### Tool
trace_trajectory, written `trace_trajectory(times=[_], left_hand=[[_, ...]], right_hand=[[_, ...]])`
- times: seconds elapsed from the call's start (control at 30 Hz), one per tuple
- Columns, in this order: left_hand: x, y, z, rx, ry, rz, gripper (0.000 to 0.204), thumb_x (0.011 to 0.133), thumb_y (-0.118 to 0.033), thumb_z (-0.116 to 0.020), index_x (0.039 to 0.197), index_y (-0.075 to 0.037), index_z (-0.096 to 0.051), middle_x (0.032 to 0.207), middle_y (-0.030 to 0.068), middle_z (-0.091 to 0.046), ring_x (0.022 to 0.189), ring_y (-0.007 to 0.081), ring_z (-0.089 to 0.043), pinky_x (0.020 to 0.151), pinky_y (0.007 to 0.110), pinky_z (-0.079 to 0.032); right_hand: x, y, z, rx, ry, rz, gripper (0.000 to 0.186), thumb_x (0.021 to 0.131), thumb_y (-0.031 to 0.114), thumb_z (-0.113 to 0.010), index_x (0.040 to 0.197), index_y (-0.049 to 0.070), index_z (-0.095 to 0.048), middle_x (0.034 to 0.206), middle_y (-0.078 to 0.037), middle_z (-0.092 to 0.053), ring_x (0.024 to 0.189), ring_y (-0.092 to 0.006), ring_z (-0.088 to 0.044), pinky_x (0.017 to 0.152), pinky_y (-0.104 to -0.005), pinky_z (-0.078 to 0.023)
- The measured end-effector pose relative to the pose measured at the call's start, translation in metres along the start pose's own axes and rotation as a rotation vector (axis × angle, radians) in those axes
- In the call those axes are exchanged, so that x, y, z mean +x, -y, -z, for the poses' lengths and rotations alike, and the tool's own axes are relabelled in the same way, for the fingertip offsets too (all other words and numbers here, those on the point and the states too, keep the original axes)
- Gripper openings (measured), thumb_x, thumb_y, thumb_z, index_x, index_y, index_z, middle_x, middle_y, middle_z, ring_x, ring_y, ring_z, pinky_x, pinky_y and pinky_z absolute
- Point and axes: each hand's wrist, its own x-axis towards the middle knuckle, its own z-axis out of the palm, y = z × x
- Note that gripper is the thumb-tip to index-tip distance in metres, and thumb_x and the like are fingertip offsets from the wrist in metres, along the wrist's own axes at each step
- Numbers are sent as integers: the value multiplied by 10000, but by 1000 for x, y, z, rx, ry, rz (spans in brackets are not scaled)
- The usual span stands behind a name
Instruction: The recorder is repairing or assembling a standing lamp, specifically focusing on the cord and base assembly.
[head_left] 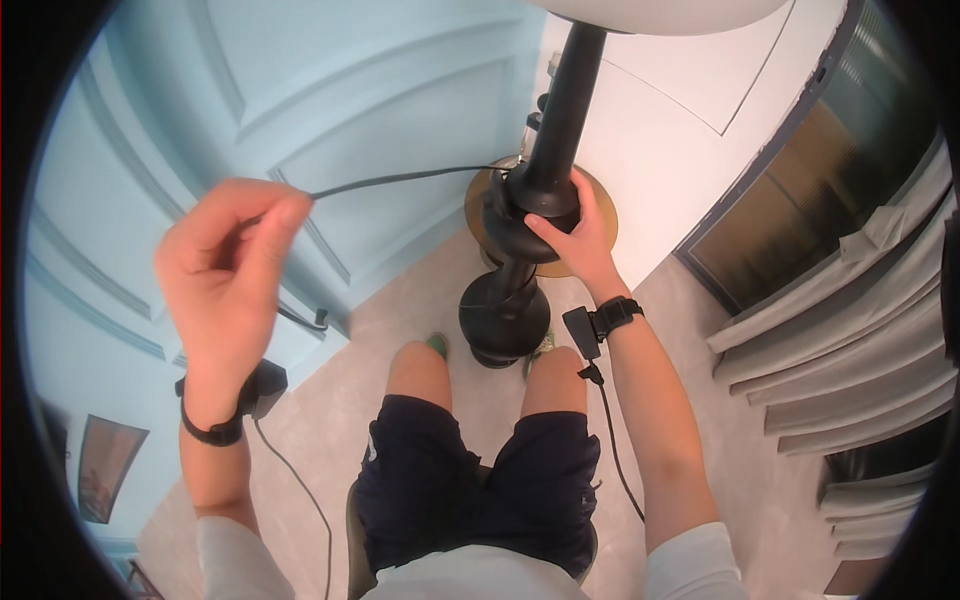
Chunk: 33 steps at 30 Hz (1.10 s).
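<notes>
A black lamp [565,110] with a thick turned stem stands upright in front of me, its white shade [665,10] cut off by the upper edge. My right hand [580,240] is wrapped round the rounded swelling of the stem, thumb in front and fingers partly hidden behind. Raised off to the left, my left hand [235,260] pinches a thin black cord [400,178]. That cord stretches nearly straight from the fingertips to the stem. Beside the left wrist a dark strand with a small black end piece [320,319] shows; whether it belongs to the same cord is unclear.
A round brown top [605,215] sits behind the stem. Pale blue panelled wall [390,120] rises on the left, a white panel [670,120] at the back right. Grey curtains [840,330] hang at right beside a ribbed glass door [820,160]. Wires trail from both wrist devices.
</notes>
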Motion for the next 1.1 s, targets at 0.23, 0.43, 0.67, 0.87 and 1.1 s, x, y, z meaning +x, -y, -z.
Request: trace_trajectory(times=[0.23,0.43,0.67,0.87,1.1], left_hand=[[-37,-36,-1,337,448,-672,137,769,-110,-786,883,-76,-720,712,23,-528,509,146,-474,435,301,-303],[-103,-27,-41,195,748,-658,125,791,-120,-739,851,-87,-634,702,22,-452,522,142,-513,420,299,-361],[-154,-1,-73,347,918,-500,123,742,-76,-668,816,-99,-572,723,50,-526,599,201,-615,472,359,-452],[-142,25,-49,389,966,-346,109,752,-51,-671,845,-74,-617,751,72,-622,650,283,-675,527,383,-520],[-145,18,-42,360,920,-264,126,757,-53,-666,875,-79,-631,768,73,-631,672,289,-685,538,396,-530]], right_hand=[[0,-1,-5,-14,-13,7,843,826,191,-894,1513,15,-437,1411,-130,-587,1302,-237,-569,1107,-387,-461],[1,-1,1,-39,-8,12,851,834,209,-889,1516,-2,-426,1409,-137,-589,1308,-249,-565,1112,-391,-455],[0,-6,2,-33,-15,34,862,831,217,-887,1522,7,-417,1421,-142,-576,1322,-254,-554,1125,-391,-441],[-1,-6,2,-40,-23,23,850,834,199,-881,1520,9,-417,1428,-136,-566,1322,-249,-551,1130,-389,-435],[0,13,-5,-79,-12,3,841,841,197,-873,1523,24,-412,1410,-138,-571,1311,-244,-555,1123,-393,-440]])
